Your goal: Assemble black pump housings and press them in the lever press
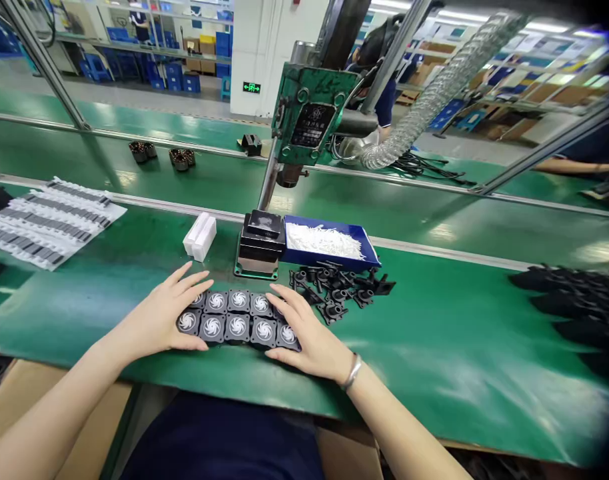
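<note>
Two rows of black square fan-like parts (237, 326), each with a white swirl on its face, lie side by side on the green bench top. My left hand (157, 313) grips the left end of the rows, thumb at the near side and fingers at the far side. At the right end, my right hand (312, 337) holds them the same way, its palm covering part of the end pieces. Just beyond stands a press (314, 113) with a green head over a black block (262, 240).
Loose black plastic parts (334, 290) lie right of the block, before a blue tray (329, 257) of thin white pieces. A white block (200, 237) stands at left, near a sheet of dark strips (49, 220). Dark parts (574, 313) are heaped at far right.
</note>
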The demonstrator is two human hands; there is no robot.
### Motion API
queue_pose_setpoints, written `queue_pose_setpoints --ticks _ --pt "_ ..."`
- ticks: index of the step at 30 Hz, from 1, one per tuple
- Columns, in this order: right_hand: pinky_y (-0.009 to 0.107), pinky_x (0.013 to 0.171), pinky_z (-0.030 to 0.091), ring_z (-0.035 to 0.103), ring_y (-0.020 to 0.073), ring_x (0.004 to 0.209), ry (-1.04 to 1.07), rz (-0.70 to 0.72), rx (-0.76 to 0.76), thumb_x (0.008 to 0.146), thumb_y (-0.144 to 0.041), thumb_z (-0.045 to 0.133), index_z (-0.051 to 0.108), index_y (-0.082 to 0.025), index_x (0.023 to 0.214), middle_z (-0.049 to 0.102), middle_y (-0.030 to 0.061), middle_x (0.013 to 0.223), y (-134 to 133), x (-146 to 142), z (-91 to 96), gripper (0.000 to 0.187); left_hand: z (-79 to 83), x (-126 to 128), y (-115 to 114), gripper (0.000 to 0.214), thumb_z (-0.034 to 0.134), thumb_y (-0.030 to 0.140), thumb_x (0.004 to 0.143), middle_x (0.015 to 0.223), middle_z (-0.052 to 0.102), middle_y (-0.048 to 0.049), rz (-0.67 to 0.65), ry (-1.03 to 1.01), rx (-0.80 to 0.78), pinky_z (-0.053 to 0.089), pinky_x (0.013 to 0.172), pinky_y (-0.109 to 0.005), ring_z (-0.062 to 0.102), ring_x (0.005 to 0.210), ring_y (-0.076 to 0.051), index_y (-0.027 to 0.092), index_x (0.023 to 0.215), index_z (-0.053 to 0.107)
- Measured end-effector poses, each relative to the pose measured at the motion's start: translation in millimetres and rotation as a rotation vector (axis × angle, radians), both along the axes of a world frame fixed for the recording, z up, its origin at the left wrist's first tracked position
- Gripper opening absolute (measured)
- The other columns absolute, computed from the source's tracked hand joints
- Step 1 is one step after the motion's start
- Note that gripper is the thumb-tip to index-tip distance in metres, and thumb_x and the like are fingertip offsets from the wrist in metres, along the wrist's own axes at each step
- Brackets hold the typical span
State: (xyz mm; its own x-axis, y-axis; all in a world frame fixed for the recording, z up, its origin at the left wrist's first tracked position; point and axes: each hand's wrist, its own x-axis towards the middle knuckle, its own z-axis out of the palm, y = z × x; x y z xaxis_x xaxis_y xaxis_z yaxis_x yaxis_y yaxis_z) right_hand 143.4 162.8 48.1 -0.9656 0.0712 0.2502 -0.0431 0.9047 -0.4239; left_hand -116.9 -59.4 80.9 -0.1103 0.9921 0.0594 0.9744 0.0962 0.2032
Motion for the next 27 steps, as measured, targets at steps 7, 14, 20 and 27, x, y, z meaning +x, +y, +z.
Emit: queue_pose_setpoints --ticks 7,14,20,27 --pt "0.052 0.12 0.029 0.029 0.0301 0.144 -0.088 0.125 -0.051 0.087 -0.059 0.061 0.031 -0.016 0.15 0.034 0.0179 0.154 11 -13 21.1 0.082 3.4 6 8 0.093 0.068 0.074 0.071 0.153 0.044 -0.0112 0.0 0.027 -0.039 0.007 0.113 -0.078 0.023 0.147 -0.043 0.024 0.145 0.04" --pt "0.053 0.122 0.025 0.021 0.0293 0.148 -0.068 0.184 -0.128 0.087 -0.057 0.063 0.028 -0.02 0.151 0.033 0.0151 0.155 19 -20 14.0 0.082 7.8 41 35 0.105 0.072 0.072 0.069 0.154 0.042 -0.0153 -0.115 0.018 -0.021 0.021 0.118 -0.066 0.03 0.145 -0.04 0.016 0.149 0.033" --pt "0.055 0.117 0.031 0.032 0.0319 0.14 0.001 0.131 -0.212 0.083 -0.062 0.063 0.031 -0.021 0.148 0.039 0.0164 0.145 17 -15 2.9 0.083 -0.4 57 49 0.083 0.074 0.049 0.079 0.142 0.052 -0.0195 -0.141 -0.018 0.057 0.039 0.115 -0.052 0.05 0.131 -0.034 0.01 0.144 0.04" --pt "0.057 0.111 0.035 0.038 0.0335 0.132 0.079 0.09 -0.257 0.084 -0.064 0.059 0.031 -0.023 0.146 0.043 0.0156 0.138 7 -11 -5.7 0.08 0.6 54 46 0.072 0.067 0.044 0.085 0.14 0.052 -0.0185 -0.167 -0.038 0.049 0.041 0.114 -0.052 0.052 0.128 -0.033 0.009 0.142 0.041"
